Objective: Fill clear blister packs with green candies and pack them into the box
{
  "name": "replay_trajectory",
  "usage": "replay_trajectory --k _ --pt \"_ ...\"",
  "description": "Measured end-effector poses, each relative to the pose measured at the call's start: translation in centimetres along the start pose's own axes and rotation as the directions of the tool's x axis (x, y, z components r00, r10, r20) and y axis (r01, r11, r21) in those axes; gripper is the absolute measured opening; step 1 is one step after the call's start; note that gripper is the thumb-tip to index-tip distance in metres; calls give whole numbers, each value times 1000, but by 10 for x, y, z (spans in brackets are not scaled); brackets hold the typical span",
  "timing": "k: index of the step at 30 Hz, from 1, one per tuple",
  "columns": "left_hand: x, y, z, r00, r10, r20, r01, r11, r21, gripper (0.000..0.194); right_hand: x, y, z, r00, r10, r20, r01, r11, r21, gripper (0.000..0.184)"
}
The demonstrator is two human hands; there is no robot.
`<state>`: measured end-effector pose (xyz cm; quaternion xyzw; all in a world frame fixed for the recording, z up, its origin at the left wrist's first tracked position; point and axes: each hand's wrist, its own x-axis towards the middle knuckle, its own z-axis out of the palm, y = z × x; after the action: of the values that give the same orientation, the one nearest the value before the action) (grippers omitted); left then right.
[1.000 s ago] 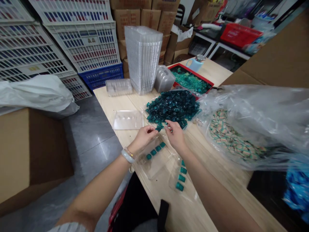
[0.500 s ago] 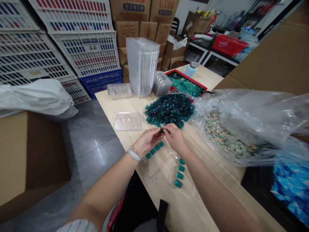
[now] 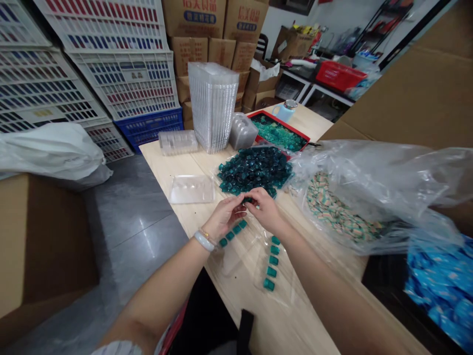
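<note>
My left hand (image 3: 227, 214) and my right hand (image 3: 264, 209) meet just in front of a heap of dark teal translucent pieces (image 3: 254, 167). Between their fingertips, both pinch one small dark teal piece (image 3: 247, 200), mostly covered by the fingers. Below my left hand lies a clear plastic tray (image 3: 232, 259) with a slanting row of teal pieces (image 3: 230, 235). Beside my right forearm, a second clear tray (image 3: 261, 276) carries another row of several teal pieces (image 3: 272, 272). Part of that tray is hidden by the forearm.
A clear tray (image 3: 192, 190) lies left of the heap. Behind stand a tall stack of clear trays (image 3: 213, 106), a red-rimmed tray of green pieces (image 3: 281, 133) and a blue mug (image 3: 286, 111). A plastic bag of small wrapped pieces (image 3: 332, 207) spreads at right; a cardboard box (image 3: 48, 246) stands left.
My hands came together from slightly apart at the heap's front edge, and both now grip the teal piece. The camera view has shifted a little.
</note>
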<state>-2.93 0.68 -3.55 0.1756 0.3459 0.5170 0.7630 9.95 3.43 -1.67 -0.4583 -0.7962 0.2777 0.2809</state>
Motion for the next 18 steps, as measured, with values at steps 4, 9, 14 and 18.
replay_trajectory --k 4,9,14,18 --pt "-3 3 9 997 71 -32 -64 983 174 25 -5 -10 -3 998 -54 -18 52 995 -90 24" --pt "-21 18 17 989 80 127 -86 995 44 24 -5 23 -14 970 166 -176 -211 936 -281 26" --pt "-42 21 -1 998 -6 61 -2 992 124 25 -3 25 -19 983 95 -155 -150 906 -396 32" --pt "-64 11 -24 998 -59 -10 59 971 230 27 -25 -28 -1 991 -99 86 111 982 -152 25"
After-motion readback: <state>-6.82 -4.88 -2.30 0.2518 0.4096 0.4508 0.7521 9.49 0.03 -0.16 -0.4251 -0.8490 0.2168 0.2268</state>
